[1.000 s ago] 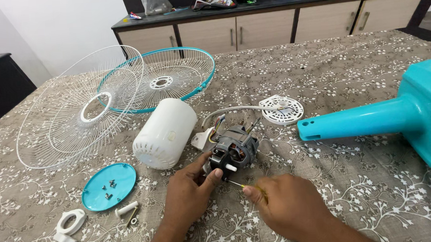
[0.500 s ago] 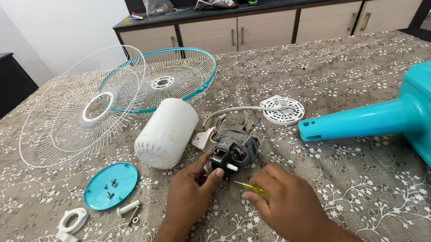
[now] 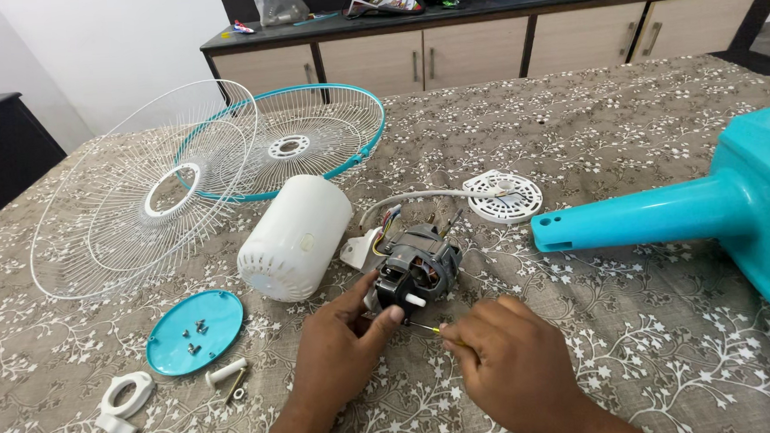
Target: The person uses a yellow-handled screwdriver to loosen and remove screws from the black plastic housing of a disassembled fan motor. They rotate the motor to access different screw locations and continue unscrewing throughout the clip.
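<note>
A small grey fan motor [image 3: 423,265] with coloured wires lies on the patterned tablecloth. My left hand [image 3: 343,342] grips its near side, thumb and fingers pressed against the housing beside a white knob. My right hand [image 3: 509,368] holds a thin yellow-handled screwdriver [image 3: 428,328], its tip pointing at the motor's lower front. A white cylindrical motor cover [image 3: 294,239] lies on its side just left of the motor. A white cable runs from the motor to a round white vented disc [image 3: 507,194].
Two fan grilles lean together at the back left: a white wire grille [image 3: 138,199] and a teal-rimmed grille [image 3: 298,142]. A teal cap [image 3: 193,332] holds screws. White plastic clamp parts [image 3: 122,402] lie at the front left. The teal fan stand [image 3: 710,213] fills the right. Cabinets [image 3: 482,49] stand behind.
My right hand has shifted the screwdriver closer to the motor, its tip now at the lower front. The left hand stays on the motor.
</note>
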